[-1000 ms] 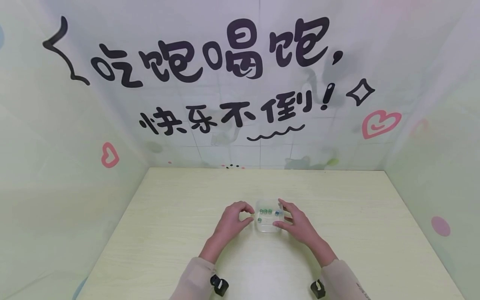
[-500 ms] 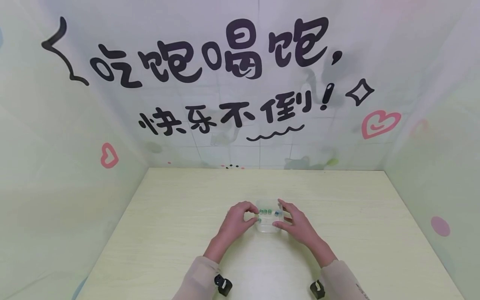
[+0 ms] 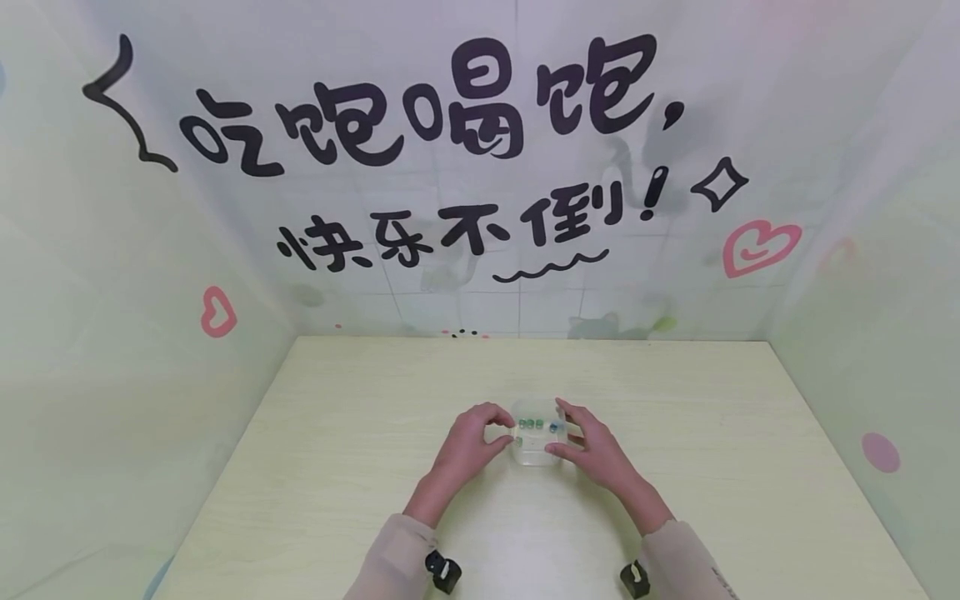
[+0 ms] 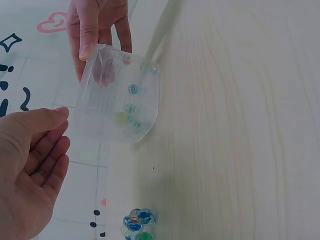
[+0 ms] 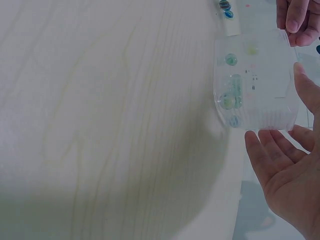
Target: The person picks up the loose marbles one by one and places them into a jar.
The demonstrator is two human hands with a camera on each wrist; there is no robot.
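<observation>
A clear plastic box [image 3: 536,457] stands on the table with several green and blue marbles [image 5: 230,100] inside. Through its wall a blurred yellowish marble [image 5: 252,49] shows higher than the others. My right hand [image 3: 596,448] grips the box's right side, thumb and fingers spread around it. On the other side is my left hand [image 3: 471,442], its fingertips right at the left rim. In the left wrist view its thumb lies in front of the loosely bent fingers, and no marble shows between them.
A small cluster of loose blue and green marbles [image 4: 137,223] sits on the table to the left of the box, hidden in the head view. A printed cloth wall [image 3: 480,308] borders the table's back edge, with more cloth at both sides.
My left hand moved right to the box, its fingertips overlapping the left rim, then drew back slightly. My right hand and the box have stayed in place.
</observation>
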